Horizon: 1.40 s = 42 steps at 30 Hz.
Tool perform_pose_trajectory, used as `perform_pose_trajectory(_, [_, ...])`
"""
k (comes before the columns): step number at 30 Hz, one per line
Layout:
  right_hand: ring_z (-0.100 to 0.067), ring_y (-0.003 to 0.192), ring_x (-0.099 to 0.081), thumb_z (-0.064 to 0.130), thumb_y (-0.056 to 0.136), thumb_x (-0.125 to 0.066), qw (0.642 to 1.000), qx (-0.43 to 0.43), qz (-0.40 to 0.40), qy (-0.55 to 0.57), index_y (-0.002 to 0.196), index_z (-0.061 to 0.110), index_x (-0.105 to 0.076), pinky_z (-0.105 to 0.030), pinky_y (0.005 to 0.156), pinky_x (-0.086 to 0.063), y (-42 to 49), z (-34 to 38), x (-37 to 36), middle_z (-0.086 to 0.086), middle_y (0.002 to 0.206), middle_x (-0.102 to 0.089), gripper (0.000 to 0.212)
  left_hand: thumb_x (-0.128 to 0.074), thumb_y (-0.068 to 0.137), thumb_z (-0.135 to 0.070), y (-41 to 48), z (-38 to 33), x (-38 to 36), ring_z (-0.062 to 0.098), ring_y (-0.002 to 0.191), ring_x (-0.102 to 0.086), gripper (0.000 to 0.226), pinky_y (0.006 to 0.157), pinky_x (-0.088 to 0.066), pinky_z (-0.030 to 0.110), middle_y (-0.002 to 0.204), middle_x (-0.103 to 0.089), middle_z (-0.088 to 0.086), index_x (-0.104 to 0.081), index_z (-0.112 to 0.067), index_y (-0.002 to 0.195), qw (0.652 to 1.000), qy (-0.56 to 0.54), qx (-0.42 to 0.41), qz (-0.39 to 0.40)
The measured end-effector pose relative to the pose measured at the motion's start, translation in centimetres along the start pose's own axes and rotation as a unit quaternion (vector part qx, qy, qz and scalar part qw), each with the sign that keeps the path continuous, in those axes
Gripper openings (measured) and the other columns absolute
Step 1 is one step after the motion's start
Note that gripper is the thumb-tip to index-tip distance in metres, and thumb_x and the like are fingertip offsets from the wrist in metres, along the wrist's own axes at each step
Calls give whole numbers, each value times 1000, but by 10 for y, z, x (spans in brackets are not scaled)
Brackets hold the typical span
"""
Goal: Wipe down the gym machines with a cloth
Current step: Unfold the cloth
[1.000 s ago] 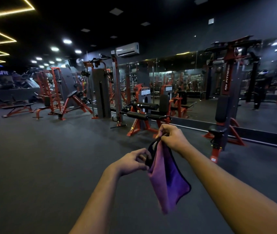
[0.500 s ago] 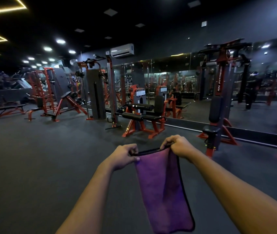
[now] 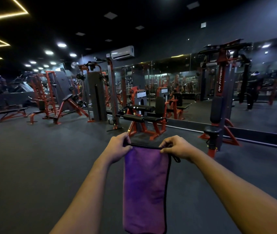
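Observation:
A purple cloth point(image 3: 145, 186) with a black hem hangs flat in front of me, held up by its top edge. My left hand point(image 3: 118, 148) pinches the top left corner and my right hand point(image 3: 176, 146) pinches the top right corner, where a small black loop dangles. Beyond the cloth stands a red and black leg machine point(image 3: 142, 118) with padded rollers. A tall red and grey machine point(image 3: 218, 102) with a black seat stands to the right, by the mirror.
A mirror wall point(image 3: 193, 92) runs along the back right. A grey cable tower point(image 3: 97, 97), red benches point(image 3: 11, 114) and racks line the left back. Dark rubber floor point(image 3: 41, 166) spreads wide between me and the machines.
Both hands spread the bunched cloth out by its top edge, so it now hangs flat and full length. The view has come a little closer to the leg machine.

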State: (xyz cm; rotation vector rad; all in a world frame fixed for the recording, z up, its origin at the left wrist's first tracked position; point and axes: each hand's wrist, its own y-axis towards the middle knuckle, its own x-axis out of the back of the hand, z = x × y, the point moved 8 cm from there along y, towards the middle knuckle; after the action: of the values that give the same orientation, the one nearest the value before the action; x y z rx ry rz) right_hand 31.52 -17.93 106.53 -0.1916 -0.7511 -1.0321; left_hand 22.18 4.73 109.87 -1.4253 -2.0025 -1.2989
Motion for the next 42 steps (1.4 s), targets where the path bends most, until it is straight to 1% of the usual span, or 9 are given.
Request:
perform_pose_trajectory(6, [-9, 86, -63, 9, 86, -79, 1000, 10, -15, 4, 100, 29, -73, -19, 74, -49, 5, 15, 6, 4, 94, -68, 25, -79, 82, -5, -2, 3, 18, 11, 77, -62, 31, 76, -49, 25, 86, -67, 4, -63, -22, 103, 999, -36, -12, 1])
perform_pose_trajectory(12, [-12, 92, -64, 4, 88, -70, 997, -40, 3, -64, 90, 20, -75, -19, 69, -50, 11, 25, 9, 2, 98, -69, 17, -80, 80, -3, 1, -12, 15, 7, 68, -54, 21, 63, -41, 17, 73, -62, -5, -66, -18, 81, 999, -23, -35, -17])
perform_pose_trajectory(18, [-5, 89, -65, 20, 87, -80, 996, 58, 38, -59, 90, 31, -74, -29, 85, -52, 28, 65, -27, 11, 91, -72, 13, -77, 82, -6, 12, -46, 22, 1, 67, -54, 16, 64, -41, 19, 74, -63, -7, -66, -15, 88, 994, -39, -95, -37])
perform_pose_trajectory(22, [-13, 94, -71, 16, 89, -75, 996, 86, -20, -8, 87, 28, -77, -35, 92, -57, 35, 76, -18, 5, 93, -76, 12, -79, 85, -16, 2, -12, 19, 13, 77, -65, 33, 71, -51, 29, 86, -71, 2, -52, -18, 103, 994, -107, -1, -3])
perform_pose_trajectory(26, [-17, 89, -65, 0, 88, -61, 998, 45, -30, 9, 81, 21, -73, -32, 81, -55, 37, 75, -13, 1, 89, -71, 25, -68, 90, -13, -21, 31, -15, 21, 91, -68, 20, 85, -57, 48, 94, -71, 0, -55, -28, 91, 991, -47, 70, 108])
perform_pose_trajectory(29, [-14, 81, -60, 3, 89, -55, 1000, 12, -8, -18, 81, 22, -68, -25, 69, -48, 40, 69, -22, 0, 87, -66, 24, -58, 95, -9, -21, 26, -23, 22, 96, -64, 19, 83, -51, 38, 98, -69, 3, -52, -25, 86, 994, -26, 59, 88])
perform_pose_trajectory(32, [-15, 94, -68, 28, 95, -67, 1000, 18, 10, -7, 105, 23, -71, -29, 84, -55, 41, 59, -35, 0, 104, -72, 12, -53, 99, -11, -10, 15, -18, 25, 92, -60, 12, 72, -39, 34, 95, -67, 7, -50, -20, 91, 998, -18, 47, 42])
perform_pose_trajectory(36, [-13, 90, -72, 43, 100, -61, 990, 78, -86, 77, 101, 27, -73, -37, 85, -60, 39, 58, -21, 5, 96, -75, 20, -52, 104, -26, -5, 16, -9, 13, 88, -61, 7, 64, -40, 21, 99, -67, 0, -56, -20, 106, 998, -45, 48, 22])
perform_pose_trajectory(42, [1, 76, -56, 27, 105, -56, 963, 132, -220, 81, 85, 33, -62, -8, 64, -40, 33, 80, 13, 13, 81, -63, 22, -65, 98, -33, -28, 49, -39, 7, 93, -70, 12, 83, -57, 29, 107, -73, -8, -66, -33, 110, 984, -100, 73, 131])
